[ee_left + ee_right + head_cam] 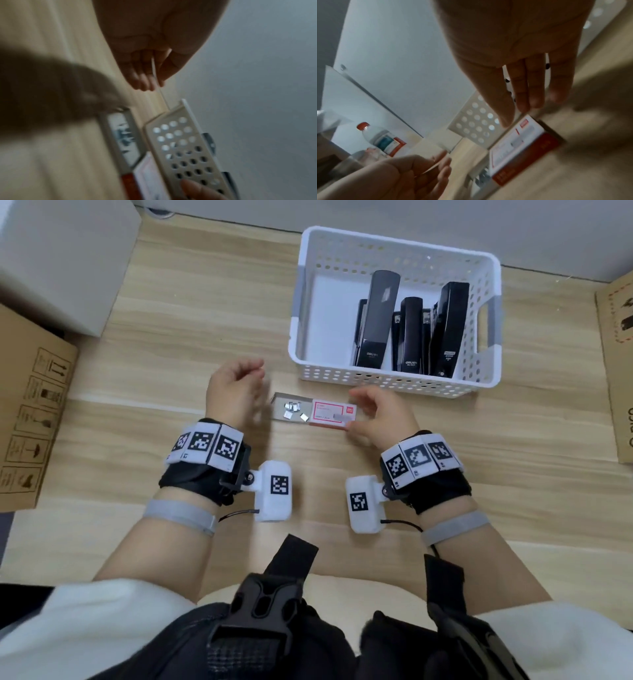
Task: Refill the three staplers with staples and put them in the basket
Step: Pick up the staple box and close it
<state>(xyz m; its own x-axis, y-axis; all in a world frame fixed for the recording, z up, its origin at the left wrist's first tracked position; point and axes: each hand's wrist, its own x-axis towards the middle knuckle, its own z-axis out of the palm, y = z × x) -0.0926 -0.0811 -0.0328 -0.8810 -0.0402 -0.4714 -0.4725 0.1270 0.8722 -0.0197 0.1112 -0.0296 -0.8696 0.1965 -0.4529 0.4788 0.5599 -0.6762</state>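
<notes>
Three black plastic staplers (409, 326) stand on end, side by side, in the white plastic basket with round holes (308, 302) at the upper right of the head view. They look shiny, hard and long. I think they are stiff and a bit heavy for their size, and smooth enough to slip, so it is best to hold one round the middle of its long body.

The small red and white cardboard staple box (334, 414) lies on the light wooden surface (171, 320) in the middle of the head view, just below the basket. Its grey inner tray (291, 409) is slid out to the left, with a few small silver staple bits (293, 409) inside. The box looks light and easy to push. The staple bits are tiny and would break apart if pinched hard.

The left hand (236, 392) is beside the tray, fingers loosely bent, holding nothing. The right hand (380, 417) is over the right end of the box, fingers out straight, gripping nothing.
</notes>
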